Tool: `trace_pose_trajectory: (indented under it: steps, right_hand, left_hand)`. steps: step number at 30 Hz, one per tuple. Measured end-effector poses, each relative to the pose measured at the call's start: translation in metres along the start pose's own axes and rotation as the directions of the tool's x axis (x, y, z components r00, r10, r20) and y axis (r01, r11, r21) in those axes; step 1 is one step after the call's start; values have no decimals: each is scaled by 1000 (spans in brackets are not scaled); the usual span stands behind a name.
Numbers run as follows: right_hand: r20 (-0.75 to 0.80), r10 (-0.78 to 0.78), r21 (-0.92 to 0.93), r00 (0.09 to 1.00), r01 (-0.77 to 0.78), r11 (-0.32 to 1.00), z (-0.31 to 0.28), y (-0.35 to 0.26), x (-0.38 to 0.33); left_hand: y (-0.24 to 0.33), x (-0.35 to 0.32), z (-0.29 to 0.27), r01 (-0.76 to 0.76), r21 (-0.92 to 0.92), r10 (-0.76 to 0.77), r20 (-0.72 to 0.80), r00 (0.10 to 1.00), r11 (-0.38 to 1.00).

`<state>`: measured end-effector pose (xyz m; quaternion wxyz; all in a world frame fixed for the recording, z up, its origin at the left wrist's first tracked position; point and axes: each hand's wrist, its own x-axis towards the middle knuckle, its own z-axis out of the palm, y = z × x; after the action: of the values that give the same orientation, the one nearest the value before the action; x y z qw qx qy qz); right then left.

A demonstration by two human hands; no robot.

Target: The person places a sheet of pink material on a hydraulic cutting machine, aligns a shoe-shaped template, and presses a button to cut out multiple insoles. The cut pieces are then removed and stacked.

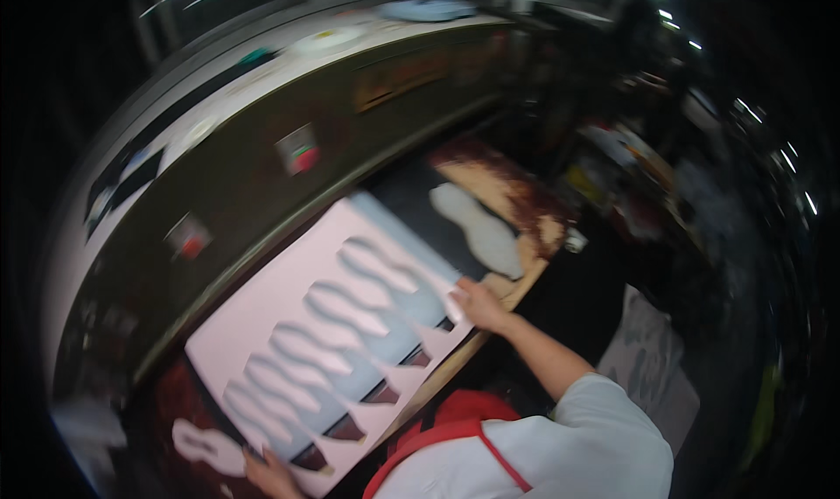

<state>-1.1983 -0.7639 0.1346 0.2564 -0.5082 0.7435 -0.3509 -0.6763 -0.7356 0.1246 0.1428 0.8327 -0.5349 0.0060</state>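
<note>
Sheet may rip or slide

Hands hold a pink sheet [289, 324] with sole shapes cut out of it. It lies on the press bed [411, 184], under the big machine [254, 175]. The right hand [472, 305] grips its right corner. The left hand [271, 477] pinches its near corner. The thin strips between the holes look weak, so a hard pull could tear them. A loose white sole piece [479, 228] near the far edge could get knocked off.
</note>
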Motion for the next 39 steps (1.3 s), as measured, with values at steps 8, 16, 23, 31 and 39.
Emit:
trace_pose_trajectory:
  steps: [8,16,23,31,39]
  right_hand:
    - [581,317,-49,750,-356,933,-79,70,-86]
    - [-211,-123,-435,970,20,900,-58,69,30]
    - [-31,-59,-461,998,39,887,-71,96,81]
    - [-79,-204,-381,976,160,911,-74,94,99]
    - [-60,-57,270,997,71,960,-22,-7,91]
  left_hand:
    - [-46,-19,13,-8,-158,33,153,988,987]
    - [-59,7,39,37,-222,-13,107,994,974]
    - [-4,116,91,-33,-273,14,-72,997,962]
    - [7,77,74,215,-517,-150,166,975,828]
    - [74,118,56,-61,-143,42,-130,991,988]
